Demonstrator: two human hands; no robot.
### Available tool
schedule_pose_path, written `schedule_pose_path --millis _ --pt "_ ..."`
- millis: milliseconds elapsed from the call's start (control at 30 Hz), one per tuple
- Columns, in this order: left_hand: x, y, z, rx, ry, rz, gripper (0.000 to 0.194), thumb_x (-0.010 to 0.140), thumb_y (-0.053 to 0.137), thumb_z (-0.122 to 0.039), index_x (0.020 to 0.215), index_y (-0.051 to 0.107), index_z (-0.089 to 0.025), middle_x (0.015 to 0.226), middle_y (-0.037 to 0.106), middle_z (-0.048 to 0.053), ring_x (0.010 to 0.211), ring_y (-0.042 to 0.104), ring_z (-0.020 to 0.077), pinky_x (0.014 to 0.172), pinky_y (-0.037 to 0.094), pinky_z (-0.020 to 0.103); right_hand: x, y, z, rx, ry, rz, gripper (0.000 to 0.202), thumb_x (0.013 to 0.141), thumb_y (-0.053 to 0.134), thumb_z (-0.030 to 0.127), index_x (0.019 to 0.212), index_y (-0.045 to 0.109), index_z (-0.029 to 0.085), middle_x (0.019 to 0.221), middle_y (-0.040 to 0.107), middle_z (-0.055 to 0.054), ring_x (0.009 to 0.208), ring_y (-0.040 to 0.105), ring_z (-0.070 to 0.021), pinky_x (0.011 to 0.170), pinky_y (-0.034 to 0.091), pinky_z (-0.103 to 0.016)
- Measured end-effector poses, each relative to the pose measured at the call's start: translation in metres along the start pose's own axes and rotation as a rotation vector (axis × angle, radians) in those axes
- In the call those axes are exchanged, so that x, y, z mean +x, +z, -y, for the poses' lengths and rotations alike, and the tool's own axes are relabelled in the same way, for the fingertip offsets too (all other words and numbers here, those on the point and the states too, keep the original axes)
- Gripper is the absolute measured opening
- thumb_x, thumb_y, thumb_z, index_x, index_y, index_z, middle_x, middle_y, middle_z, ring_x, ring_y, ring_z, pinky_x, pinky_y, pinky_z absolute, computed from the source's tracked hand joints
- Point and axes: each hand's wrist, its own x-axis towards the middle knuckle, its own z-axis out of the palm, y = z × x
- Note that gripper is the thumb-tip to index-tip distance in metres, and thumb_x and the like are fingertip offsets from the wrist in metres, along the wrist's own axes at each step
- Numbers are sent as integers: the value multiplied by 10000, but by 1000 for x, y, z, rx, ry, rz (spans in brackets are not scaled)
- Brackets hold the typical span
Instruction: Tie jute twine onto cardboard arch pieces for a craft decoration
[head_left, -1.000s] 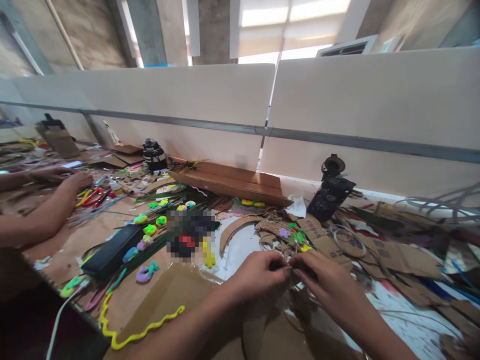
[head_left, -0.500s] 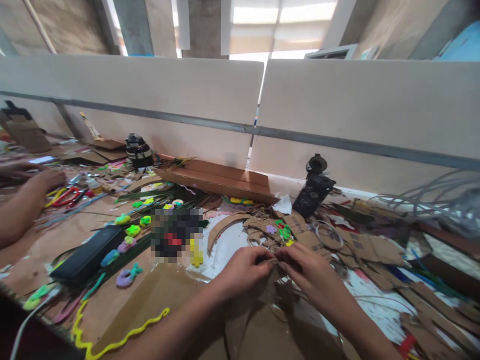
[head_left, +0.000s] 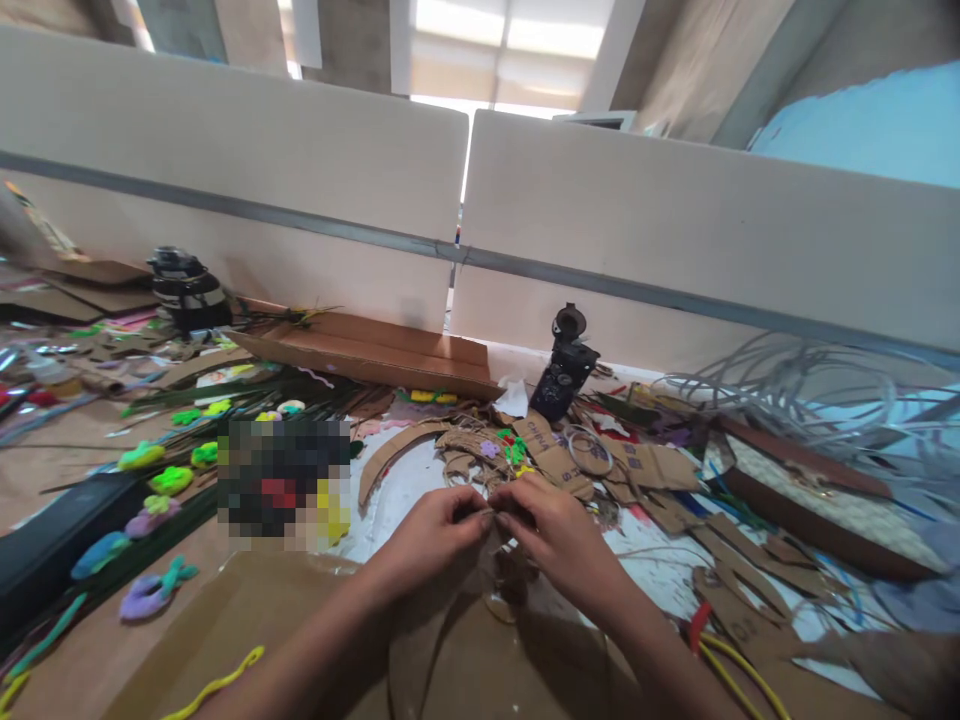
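Note:
My left hand (head_left: 441,530) and my right hand (head_left: 553,527) meet low in the middle, fingertips pinched close together. Between them is a thin brown strand of twine (head_left: 491,513), mostly covered by the fingers. Just beyond the fingers lies a twine-wrapped cardboard ring (head_left: 463,440), with a purple flower (head_left: 490,449) and a green and red decoration (head_left: 514,447) at its edge. A plain curved cardboard strip (head_left: 382,462) lies to the left of it. Under my wrists is a brown cardboard sheet (head_left: 450,660).
Behind stand a long open cardboard tray (head_left: 367,350), a dark bottle with a raised lid (head_left: 564,375) and a black jar (head_left: 189,290). Fuzzy flowers (head_left: 171,481) and a black case (head_left: 67,550) lie left. At right are cardboard scraps (head_left: 667,475), a patterned bag (head_left: 825,500) and yellow-handled pliers or scissors (head_left: 739,675).
The view has turned right, so the scene sits further left. The other person's arm at left is out of view, and the patterned bag shows more fully. My hands stay pinched together.

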Motion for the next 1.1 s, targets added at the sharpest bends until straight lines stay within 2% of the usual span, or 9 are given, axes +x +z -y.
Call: schedule_pose_path --millis 200,400,700,800,967,1100 --pt "-4 2 -5 -109 21 -44 194 829 625 -344 768 620 -160 690 514 -21 642 431 126 607 349 239 1 -6 3 57 -10 -24 175 916 590 49 965 668 198 946 674 -32 904 628 -192 793 451 -293" --pt "-5 0 -10 -113 54 2 202 842 631 -332 846 686 -138 769 595 8 726 491 148 684 376 252 1 -5 5 45 5 -32 154 916 606 55 947 665 194 929 669 -26 891 623 -191 784 442 -291" --pt "-7 7 -5 -294 -8 -18 236 789 703 -381 805 664 -149 717 564 -7 652 459 127 609 337 239 1 -3 8 59 42 -26 193 867 596 -1 919 615 185 913 655 -22 864 610 -185 753 427 -277" --pt "-4 7 -2 -279 -1 -41 254 776 721 -401 794 649 -157 717 568 -2 643 457 130 592 329 241 1 -2 8 48 36 -29 193 861 609 9 935 614 187 926 655 -23 866 609 -189 744 420 -278" --pt "0 6 -2 -235 -19 -125 244 778 699 -390 734 587 -178 624 480 -42 561 379 109 531 263 247 0 -7 6 9 38 -20 178 853 644 24 920 615 187 918 650 -22 871 603 -195 749 413 -282" --pt "0 3 -6 -233 -33 -128 290 743 701 -445 756 593 -176 618 471 -46 550 365 112 523 246 254 0 -8 2 -32 12 -39 148 873 635 34 870 619 181 895 641 -24 863 602 -196 745 408 -282"
